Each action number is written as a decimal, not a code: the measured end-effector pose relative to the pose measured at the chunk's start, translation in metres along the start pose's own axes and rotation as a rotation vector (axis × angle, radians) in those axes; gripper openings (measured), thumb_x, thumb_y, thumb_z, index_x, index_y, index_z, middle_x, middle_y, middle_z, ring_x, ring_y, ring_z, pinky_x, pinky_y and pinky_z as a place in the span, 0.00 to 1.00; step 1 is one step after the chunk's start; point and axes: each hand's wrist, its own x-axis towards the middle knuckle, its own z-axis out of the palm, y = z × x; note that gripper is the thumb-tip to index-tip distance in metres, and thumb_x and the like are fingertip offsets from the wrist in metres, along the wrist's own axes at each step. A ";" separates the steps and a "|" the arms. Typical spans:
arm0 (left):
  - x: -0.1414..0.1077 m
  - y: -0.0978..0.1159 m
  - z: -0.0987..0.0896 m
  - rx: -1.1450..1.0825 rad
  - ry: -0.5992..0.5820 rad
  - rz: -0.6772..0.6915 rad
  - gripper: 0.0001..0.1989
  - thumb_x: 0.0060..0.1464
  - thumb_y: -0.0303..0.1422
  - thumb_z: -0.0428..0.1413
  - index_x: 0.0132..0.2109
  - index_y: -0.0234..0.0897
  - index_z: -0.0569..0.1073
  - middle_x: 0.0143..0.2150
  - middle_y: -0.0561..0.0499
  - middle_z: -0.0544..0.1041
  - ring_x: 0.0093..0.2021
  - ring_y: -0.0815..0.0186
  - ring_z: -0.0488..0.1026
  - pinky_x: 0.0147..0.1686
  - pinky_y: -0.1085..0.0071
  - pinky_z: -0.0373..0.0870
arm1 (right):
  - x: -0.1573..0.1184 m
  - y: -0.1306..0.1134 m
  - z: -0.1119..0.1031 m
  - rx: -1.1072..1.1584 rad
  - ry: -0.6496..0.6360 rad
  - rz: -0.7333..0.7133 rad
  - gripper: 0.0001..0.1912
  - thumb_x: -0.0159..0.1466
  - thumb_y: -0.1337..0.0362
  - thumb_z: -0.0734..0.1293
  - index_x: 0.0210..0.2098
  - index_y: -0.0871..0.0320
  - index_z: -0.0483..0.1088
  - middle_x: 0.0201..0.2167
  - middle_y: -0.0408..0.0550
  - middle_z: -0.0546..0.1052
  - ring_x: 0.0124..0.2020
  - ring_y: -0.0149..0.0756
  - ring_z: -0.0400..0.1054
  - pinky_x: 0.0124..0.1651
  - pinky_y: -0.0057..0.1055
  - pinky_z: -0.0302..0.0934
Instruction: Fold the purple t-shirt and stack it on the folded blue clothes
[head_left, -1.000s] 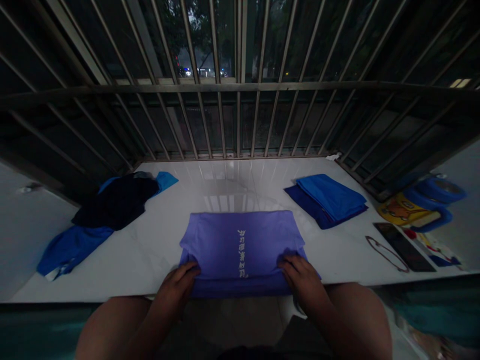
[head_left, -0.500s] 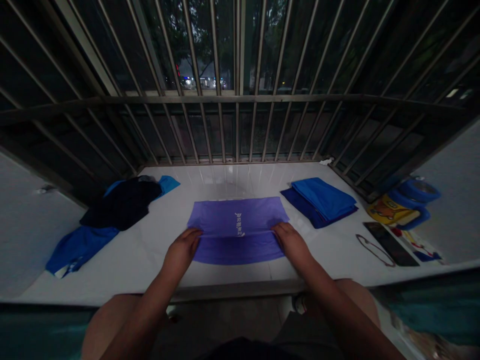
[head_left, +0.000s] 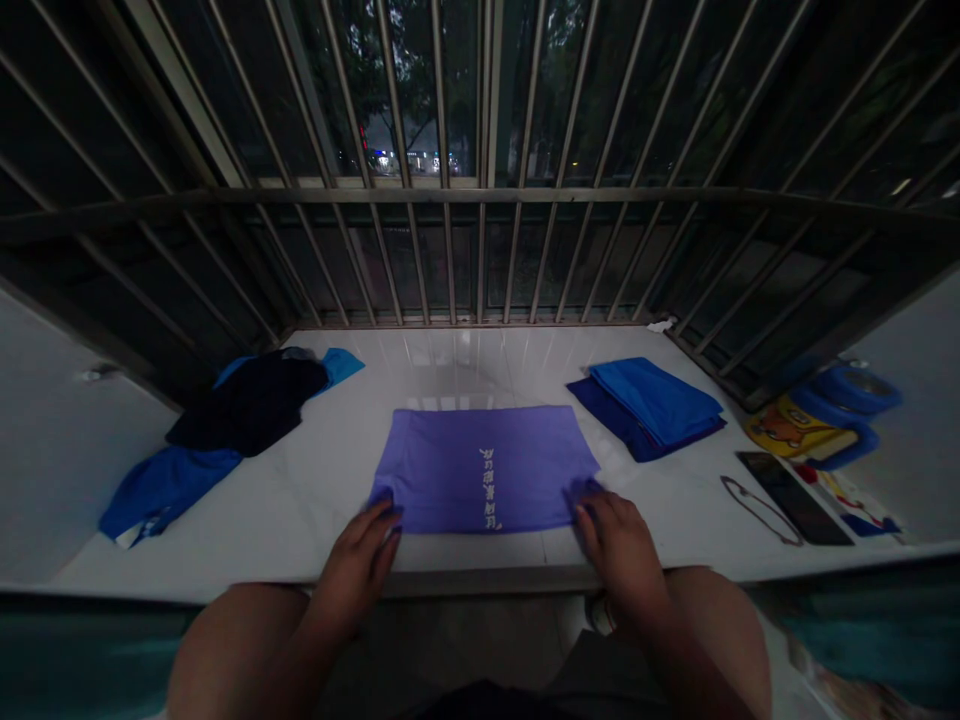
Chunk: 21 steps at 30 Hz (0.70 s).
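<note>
A purple cloth (head_left: 450, 465) with a column of white characters lies flat on the white ledge in front of me. My left hand (head_left: 358, 560) is at its near left corner, fingers and thumb closed on the fabric edge. At the near right corner, my right hand (head_left: 619, 540) pinches the cloth in the same way; the fabric there looks dark and slightly blurred around the fingertips.
Folded blue cloths (head_left: 652, 400) lie right of the purple one. Dark and blue garments (head_left: 247, 405) are heaped at left. On the right are a phone (head_left: 795, 495), a looped cord (head_left: 757, 508) and a blue-yellow container (head_left: 802, 425). Metal bars (head_left: 480, 195) stand behind the ledge (head_left: 465, 350).
Both hands have moved toward me, from the cloth's sides to its near corners. The crosswise crease is gone, and the white characters now show down to the near edge.
</note>
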 end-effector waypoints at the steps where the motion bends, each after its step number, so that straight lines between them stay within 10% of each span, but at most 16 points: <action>1: 0.005 -0.002 -0.003 0.009 0.034 -0.034 0.17 0.74 0.40 0.54 0.62 0.41 0.80 0.67 0.39 0.79 0.66 0.51 0.78 0.66 0.49 0.78 | 0.004 -0.002 0.000 -0.063 0.018 0.122 0.22 0.79 0.49 0.61 0.54 0.60 0.77 0.49 0.66 0.82 0.46 0.54 0.79 0.50 0.50 0.75; 4: 0.019 -0.009 -0.008 0.043 0.085 -0.112 0.19 0.73 0.42 0.54 0.62 0.37 0.79 0.61 0.36 0.82 0.61 0.49 0.81 0.64 0.46 0.79 | 0.018 -0.005 0.006 -0.188 -0.033 0.430 0.35 0.75 0.36 0.61 0.54 0.65 0.74 0.44 0.74 0.81 0.40 0.60 0.80 0.39 0.51 0.74; 7: 0.022 -0.016 -0.002 0.075 0.043 -0.100 0.18 0.72 0.42 0.54 0.58 0.38 0.80 0.57 0.38 0.84 0.57 0.49 0.82 0.61 0.47 0.81 | 0.034 0.003 0.015 -0.028 -0.211 0.478 0.27 0.74 0.42 0.63 0.50 0.62 0.76 0.41 0.70 0.83 0.40 0.58 0.82 0.42 0.48 0.74; 14: -0.030 0.024 0.024 0.135 0.017 0.013 0.16 0.69 0.38 0.57 0.58 0.43 0.82 0.58 0.38 0.84 0.56 0.47 0.83 0.57 0.46 0.83 | 0.080 0.033 -0.014 0.159 -0.290 0.639 0.25 0.73 0.47 0.62 0.47 0.63 0.79 0.41 0.68 0.85 0.44 0.56 0.83 0.45 0.41 0.73; 18: -0.055 0.069 0.018 -0.074 -0.079 -0.004 0.15 0.70 0.37 0.57 0.59 0.50 0.81 0.60 0.41 0.84 0.59 0.49 0.83 0.59 0.48 0.84 | 0.104 -0.007 -0.036 0.245 -0.009 0.608 0.31 0.74 0.44 0.61 0.59 0.64 0.75 0.46 0.65 0.85 0.46 0.55 0.82 0.48 0.43 0.74; 21: -0.046 0.082 0.001 -0.315 -0.133 -0.161 0.15 0.73 0.41 0.54 0.60 0.52 0.80 0.60 0.45 0.84 0.59 0.52 0.83 0.59 0.53 0.84 | 0.108 -0.069 -0.036 0.337 0.087 0.264 0.23 0.76 0.52 0.62 0.62 0.59 0.73 0.59 0.63 0.82 0.54 0.52 0.81 0.56 0.45 0.74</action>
